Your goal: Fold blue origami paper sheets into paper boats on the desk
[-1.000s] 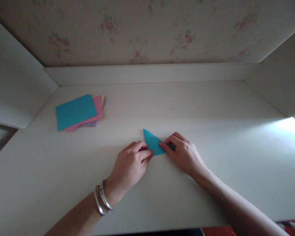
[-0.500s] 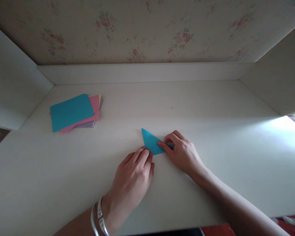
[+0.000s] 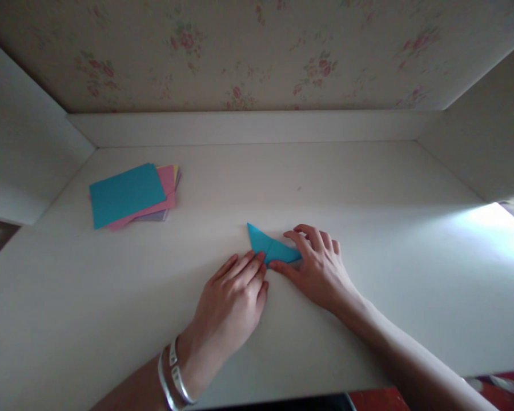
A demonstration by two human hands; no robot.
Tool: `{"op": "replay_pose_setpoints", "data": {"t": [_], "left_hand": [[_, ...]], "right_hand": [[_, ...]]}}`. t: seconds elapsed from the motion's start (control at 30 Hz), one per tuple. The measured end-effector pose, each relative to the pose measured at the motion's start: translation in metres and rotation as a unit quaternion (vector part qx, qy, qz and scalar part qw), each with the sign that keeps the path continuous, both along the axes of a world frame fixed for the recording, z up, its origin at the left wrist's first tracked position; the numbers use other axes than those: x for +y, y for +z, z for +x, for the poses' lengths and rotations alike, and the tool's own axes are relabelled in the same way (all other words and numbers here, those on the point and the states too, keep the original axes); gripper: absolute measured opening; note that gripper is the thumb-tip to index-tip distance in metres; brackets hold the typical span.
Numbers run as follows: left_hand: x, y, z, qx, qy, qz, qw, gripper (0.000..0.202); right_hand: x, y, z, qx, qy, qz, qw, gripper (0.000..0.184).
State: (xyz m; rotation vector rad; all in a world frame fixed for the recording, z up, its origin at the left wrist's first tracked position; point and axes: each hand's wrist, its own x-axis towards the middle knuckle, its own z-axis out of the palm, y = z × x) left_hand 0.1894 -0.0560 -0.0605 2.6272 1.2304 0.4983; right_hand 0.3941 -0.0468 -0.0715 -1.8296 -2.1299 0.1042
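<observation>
A folded blue sheet of paper (image 3: 278,251) lies on the white desk, with a crease across its middle and a sharp point at the upper left. My left hand (image 3: 235,297) rests flat, its fingertips pressing the paper's lower left edge. At the paper's right end is my right hand (image 3: 319,265), its thumb along the lower edge and its fingers spread above. The paper's right tip runs under this hand and is partly hidden. Two silver bracelets (image 3: 174,374) circle my left wrist.
A loose stack of coloured paper sheets (image 3: 128,197), blue on top with pink, purple and yellow beneath, sits at the back left of the desk (image 3: 346,177). White side panels (image 3: 21,125) and a floral wall (image 3: 257,57) bound the desk. Bright light falls at the right.
My right hand has loosened from its pinch on the paper's right part; its thumb has moved to the lower edge and its fingers have spread. The left fingers have straightened slightly.
</observation>
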Motion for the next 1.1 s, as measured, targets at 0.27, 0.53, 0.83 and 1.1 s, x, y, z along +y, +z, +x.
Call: {"op": "replay_pose_setpoints", "data": {"t": [0.27, 0.53, 0.83, 1.1], "left_hand": [[0.001, -0.001, -0.001, -0.013, 0.001, 0.001, 1.0, 0.027], [0.01, 0.001, -0.002, -0.04, -0.004, 0.012, 0.999, 0.016], [0.012, -0.001, -0.006, -0.053, 0.001, -0.011, 0.999, 0.011], [0.021, 0.001, -0.008, -0.091, 0.036, -0.073, 0.992, 0.012]], "right_hand": [[-0.002, -0.008, 0.031, 0.012, -0.059, -0.004, 0.998, 0.045], [0.0, -0.008, 0.038, 0.09, -0.029, -0.006, 0.995, 0.028], [-0.005, 0.005, 0.007, 0.211, 0.073, -0.084, 0.971, 0.024], [0.001, 0.015, -0.004, 0.472, -0.022, -0.23, 0.851, 0.024]]}}
